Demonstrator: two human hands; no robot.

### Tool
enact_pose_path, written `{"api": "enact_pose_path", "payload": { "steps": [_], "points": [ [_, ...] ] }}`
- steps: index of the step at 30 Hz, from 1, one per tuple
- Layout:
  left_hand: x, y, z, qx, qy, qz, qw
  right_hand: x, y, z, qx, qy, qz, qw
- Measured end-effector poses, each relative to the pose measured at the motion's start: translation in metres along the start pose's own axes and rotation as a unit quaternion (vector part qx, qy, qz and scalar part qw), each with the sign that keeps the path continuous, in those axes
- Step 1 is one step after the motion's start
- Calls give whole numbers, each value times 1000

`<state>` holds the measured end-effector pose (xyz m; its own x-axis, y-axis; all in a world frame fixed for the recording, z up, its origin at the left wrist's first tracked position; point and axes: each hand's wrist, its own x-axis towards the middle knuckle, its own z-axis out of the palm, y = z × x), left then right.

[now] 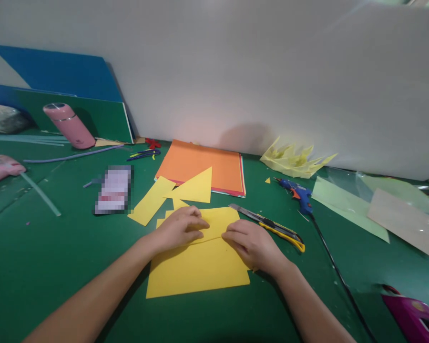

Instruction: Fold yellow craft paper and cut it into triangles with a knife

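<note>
In the middle of the head view, several sheets of yellow paper overlap on the green table. A folded edge or upper sheet runs across them between my hands. My left hand rests on the upper yellow sheet, thumb and fingers apart. At the right end of that edge, my right hand has its thumb and fingertips closed on the paper. Just beyond the right hand lies a yellow utility knife with its blade out. A yellow paper triangle and a yellow strip lie behind the left hand.
Orange paper tops a stack at the wall. A blue glue gun and a spiky yellow paper piece are at right. A phone, pink bottle and pink glue gun are at left. A magenta object sits front right.
</note>
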<state>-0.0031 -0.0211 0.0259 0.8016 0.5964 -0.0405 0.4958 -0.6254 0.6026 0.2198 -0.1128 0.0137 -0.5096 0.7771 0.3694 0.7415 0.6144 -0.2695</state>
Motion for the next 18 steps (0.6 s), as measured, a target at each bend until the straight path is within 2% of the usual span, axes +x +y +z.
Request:
{"api": "enact_pose_path", "payload": {
  "steps": [6,18],
  "points": [
    [0,-1,-2,-6,-6,2,1000,-5,9,-11,9,0,-4,1000],
    [-1,0,-3,-5,-15,-2,1000,6,-3,-2,13,-19,-56,998]
  ]
}}
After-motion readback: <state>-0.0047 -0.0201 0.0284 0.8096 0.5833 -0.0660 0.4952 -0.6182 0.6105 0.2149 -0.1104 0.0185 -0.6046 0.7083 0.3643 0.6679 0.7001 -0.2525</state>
